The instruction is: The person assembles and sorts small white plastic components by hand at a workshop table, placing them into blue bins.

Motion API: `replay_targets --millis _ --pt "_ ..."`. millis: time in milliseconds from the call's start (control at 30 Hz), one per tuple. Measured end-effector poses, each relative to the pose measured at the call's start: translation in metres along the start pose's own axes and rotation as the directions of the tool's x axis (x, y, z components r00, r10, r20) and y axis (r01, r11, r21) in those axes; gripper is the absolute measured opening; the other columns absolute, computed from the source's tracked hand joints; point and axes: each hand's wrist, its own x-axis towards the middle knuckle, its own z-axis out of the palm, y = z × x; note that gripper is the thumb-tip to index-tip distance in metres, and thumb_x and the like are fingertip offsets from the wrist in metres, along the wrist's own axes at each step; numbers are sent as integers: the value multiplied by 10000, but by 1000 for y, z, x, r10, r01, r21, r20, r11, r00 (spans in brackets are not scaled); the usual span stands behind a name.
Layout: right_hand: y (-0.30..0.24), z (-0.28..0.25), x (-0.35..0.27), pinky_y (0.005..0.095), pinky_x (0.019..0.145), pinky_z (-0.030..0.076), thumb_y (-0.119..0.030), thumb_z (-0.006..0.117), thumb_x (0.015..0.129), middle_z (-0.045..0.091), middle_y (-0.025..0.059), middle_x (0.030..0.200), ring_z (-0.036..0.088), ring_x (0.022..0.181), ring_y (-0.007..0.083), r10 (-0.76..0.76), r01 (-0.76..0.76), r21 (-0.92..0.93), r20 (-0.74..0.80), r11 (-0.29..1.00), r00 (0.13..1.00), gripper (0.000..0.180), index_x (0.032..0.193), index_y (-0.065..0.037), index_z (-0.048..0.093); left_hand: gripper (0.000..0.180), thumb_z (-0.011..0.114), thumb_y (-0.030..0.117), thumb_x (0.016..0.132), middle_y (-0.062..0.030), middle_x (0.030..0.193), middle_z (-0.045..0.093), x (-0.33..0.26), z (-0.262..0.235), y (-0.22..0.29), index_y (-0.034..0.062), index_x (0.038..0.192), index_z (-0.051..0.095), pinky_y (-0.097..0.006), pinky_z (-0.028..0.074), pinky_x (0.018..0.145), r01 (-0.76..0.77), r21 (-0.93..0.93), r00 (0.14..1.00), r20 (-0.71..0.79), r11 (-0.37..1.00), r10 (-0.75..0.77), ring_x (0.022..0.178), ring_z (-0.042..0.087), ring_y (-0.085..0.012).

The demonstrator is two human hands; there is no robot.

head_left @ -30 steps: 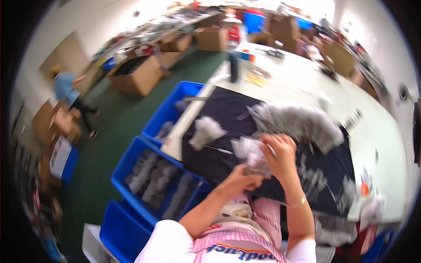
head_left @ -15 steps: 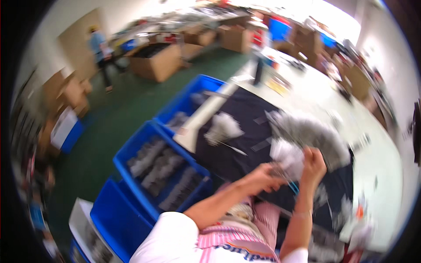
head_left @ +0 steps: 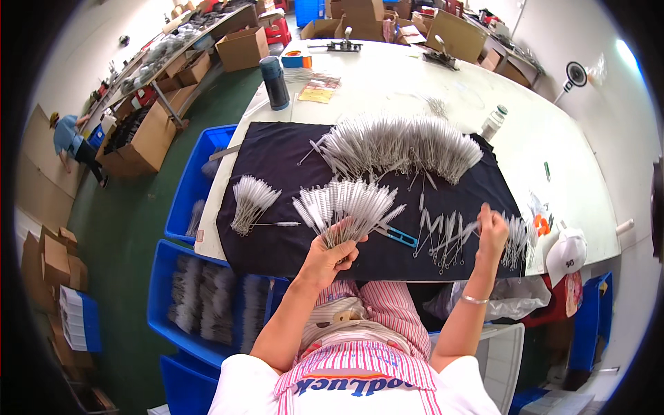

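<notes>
My left hand [head_left: 325, 264] is closed round the wire stems of a fanned bundle of white-bristled wire brushes [head_left: 349, 206], held above a dark cloth [head_left: 283, 149]. My right hand [head_left: 492, 235] is closed over the cloth's right part; a brush end shows beside its fingers, but whether they hold it is unclear. Loose brushes [head_left: 448, 242] lie just left of that hand, others [head_left: 517, 238] to its right. A large heap of brushes [head_left: 401, 142] spreads behind the bundle. A smaller bunch [head_left: 253, 200] lies at left. Blue-handled snips [head_left: 401, 236] rest between my hands.
The white table [head_left: 567, 166] carries a dark flask [head_left: 274, 84], a clear bottle [head_left: 494, 123], orange-handled scissors [head_left: 541, 225] and a white cap [head_left: 566, 252]. Blue bins [head_left: 158, 290] stand along its left side. Across the green floor, a person [head_left: 72, 142] is beside cardboard boxes [head_left: 142, 138].
My view has swung, and the hands, close together before, are now apart. The left holds the fanned bundle up at centre; the right is over the loose brushes.
</notes>
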Motion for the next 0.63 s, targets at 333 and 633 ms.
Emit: replay_targets --millis 333,633 --pt "-37 49 -50 305 677 475 -230 627 829 653 87 899 620 760 182 -104 60 189 235 980 967 504 1245 17 487 270 623 -6 826 -177 1016 604 5 12 4 175 964 477 -207 304 436 -225 -107 973 21 968 229 592 495 -119" --pt "-147 126 -68 362 956 412 -150 691 800 509 181 1265 511 1155 261 -515 71 592 628 803 583 686 1370 -22 332 563 600 55 866 -153 1080 599 -9 16 17 152 1354 337 -190 355 475 -111 149 986 141 983 90 708 552 -128"
